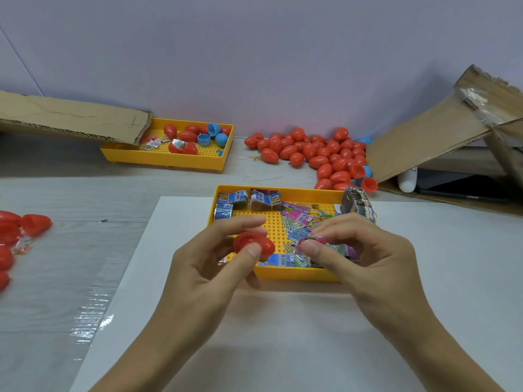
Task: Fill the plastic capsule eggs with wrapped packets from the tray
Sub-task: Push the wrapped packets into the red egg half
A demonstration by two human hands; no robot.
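Take the near yellow tray (283, 274) in front of you as the landmark. Far to its left, at the edge of view, a cluster of red eggs (17, 227) lies on clear plastic film (56, 292). Behind the tray and to the left, a flattened cardboard sheet (70, 117) overlaps the corner of a second yellow tray (169, 162), which holds red eggs, blue egg halves and a few packets.

Your left hand (206, 267) hovers over the near tray's left front corner, thumb and fingers curled round a red egg half (253, 246), its open side turned up and away from you. Just beside it, your right hand (365, 258) is over the tray's right front part, thumb and forefinger pinching a small wrapped packet (307, 244) with pink and silver print. The packet sits close to the egg half; you cannot tell whether the 2 touch.

Inside the near tray, blue-printed packets (232, 200) line the back left and loose pink, green and blue ones fill the right side. A banded stack of packets (358, 203) stands at the tray's back right corner. The tray rests on a white sheet (283, 335).

Behind the tray to the right lies a pile of red eggs (314, 152) with a couple of open halves. Further right, a torn cardboard box (452, 131) leans.
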